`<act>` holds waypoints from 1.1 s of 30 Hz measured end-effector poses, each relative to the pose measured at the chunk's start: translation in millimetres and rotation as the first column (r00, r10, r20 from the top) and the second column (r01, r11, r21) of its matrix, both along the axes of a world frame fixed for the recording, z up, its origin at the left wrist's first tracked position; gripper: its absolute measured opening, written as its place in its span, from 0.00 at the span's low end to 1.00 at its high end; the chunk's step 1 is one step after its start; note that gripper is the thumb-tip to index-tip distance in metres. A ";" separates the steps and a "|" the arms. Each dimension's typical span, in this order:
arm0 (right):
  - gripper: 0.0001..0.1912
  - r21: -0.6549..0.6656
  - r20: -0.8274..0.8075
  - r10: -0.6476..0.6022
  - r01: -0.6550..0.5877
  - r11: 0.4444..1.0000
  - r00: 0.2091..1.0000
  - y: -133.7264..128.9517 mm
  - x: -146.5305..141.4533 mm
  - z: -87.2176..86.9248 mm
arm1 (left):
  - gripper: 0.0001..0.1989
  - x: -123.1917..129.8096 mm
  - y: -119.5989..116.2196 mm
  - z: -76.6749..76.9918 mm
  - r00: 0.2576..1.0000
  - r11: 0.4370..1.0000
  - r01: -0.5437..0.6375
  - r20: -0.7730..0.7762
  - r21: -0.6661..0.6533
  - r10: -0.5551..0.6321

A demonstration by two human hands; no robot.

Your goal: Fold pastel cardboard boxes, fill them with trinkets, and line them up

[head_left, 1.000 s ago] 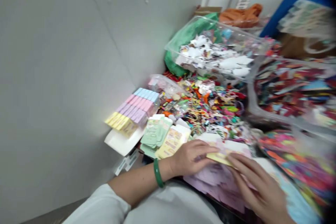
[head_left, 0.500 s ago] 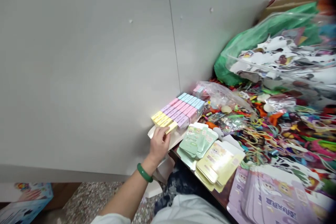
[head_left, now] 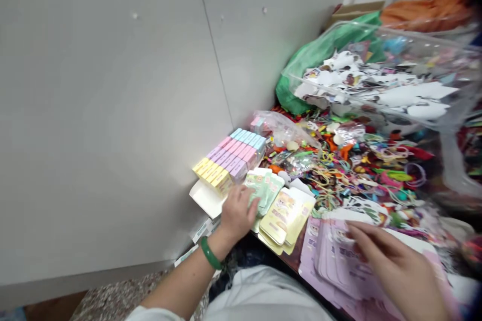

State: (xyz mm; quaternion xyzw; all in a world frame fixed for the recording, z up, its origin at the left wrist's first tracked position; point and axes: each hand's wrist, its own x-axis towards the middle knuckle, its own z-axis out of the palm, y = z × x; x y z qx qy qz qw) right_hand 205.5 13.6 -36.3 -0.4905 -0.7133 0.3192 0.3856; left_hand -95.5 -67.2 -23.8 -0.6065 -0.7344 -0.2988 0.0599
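Observation:
My left hand (head_left: 238, 213), with a green bangle (head_left: 211, 253) at the wrist, rests at the near edge of the green printed cards (head_left: 263, 188), fingers bent and apart. My right hand (head_left: 401, 266) reaches in from the right, its outstretched fingers over the fanned stack of purple printed cards (head_left: 339, 261); it is slightly blurred. Between the hands lie yellow printed cards (head_left: 284, 215). Left of the green cards, small boxes (head_left: 229, 153) stand in rows of blue, pink, purple and yellow, on a white sheet or tray (head_left: 205, 198).
A grey partition (head_left: 113, 110) borders the table on the left. Loose colourful cords and trinkets (head_left: 361, 170) cover the table's far side. Behind them, a clear plastic tub (head_left: 406, 110) holds white cutouts, beside a green bag (head_left: 297, 90). A clear plastic bag (head_left: 286, 128) lies beyond the boxes.
My left hand has moved from the yellow boxes right to the green cards. My right hand has come into view over the purple cards. The view has turned rightward.

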 end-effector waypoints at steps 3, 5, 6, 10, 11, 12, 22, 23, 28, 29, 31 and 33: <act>0.14 -0.182 0.241 0.074 -0.030 0.983 0.968 -2.5 -40.6 7.8 | 0.17 34.4 10.6 -2.8 0.976 0.957 0.207 -0.029 -0.205 -0.217; 0.12 -0.209 0.395 0.103 -0.019 0.978 0.913 3.3 -63.9 11.0 | 0.26 47.6 15.3 -7.4 0.968 0.917 0.230 -0.024 -0.327 -0.252; 0.12 -0.217 0.450 0.113 -0.013 0.976 0.886 6.1 -71.8 12.5 | 0.30 50.9 16.6 -9.9 0.969 0.905 0.225 -0.013 -0.362 -0.246; 0.10 -0.276 0.523 0.177 -0.031 0.961 0.834 8.1 -84.9 19.7 | 0.35 51.8 16.9 -16.8 0.972 0.879 0.230 0.048 -0.418 -0.232; 0.11 -0.277 0.528 0.184 -0.036 0.960 0.829 6.8 -86.0 21.5 | 0.35 51.2 16.7 -17.5 0.972 0.877 0.232 0.065 -0.420 -0.226; 0.11 -0.271 0.531 0.183 -0.038 0.962 0.827 5.3 -87.0 23.0 | 0.34 50.9 16.5 -17.9 0.972 0.877 0.233 0.081 -0.420 -0.219; 0.12 -0.364 0.349 0.104 0.032 0.931 0.931 4.5 -95.6 16.8 | 0.35 50.2 19.6 -16.0 0.962 0.878 0.253 0.206 -0.407 -0.182; 0.13 -0.424 0.255 0.104 0.015 0.905 0.961 5.8 -95.8 13.8 | 0.34 49.3 19.4 -15.0 0.958 0.877 0.262 0.220 -0.402 -0.185; 0.18 -0.559 -0.039 0.067 -0.077 0.825 0.997 11.5 -83.5 9.0 | 0.30 43.5 21.1 -0.6 0.898 0.914 0.336 0.370 -0.227 -0.238; 0.19 -0.552 -0.077 0.053 -0.086 0.830 0.996 11.9 -77.7 12.0 | 0.28 41.7 22.9 3.5 0.875 0.931 0.327 0.425 -0.161 -0.234; 0.20 -0.523 -0.169 0.027 -0.113 0.845 0.985 11.6 -64.9 21.8 | 0.25 38.0 28.4 11.0 0.782 0.953 0.296 0.587 -0.058 -0.207; 0.20 -0.450 -0.243 0.043 -0.152 0.880 0.969 9.6 -53.6 34.3 | 0.23 35.3 35.5 16.3 0.532 0.912 0.409 0.819 -0.024 -0.217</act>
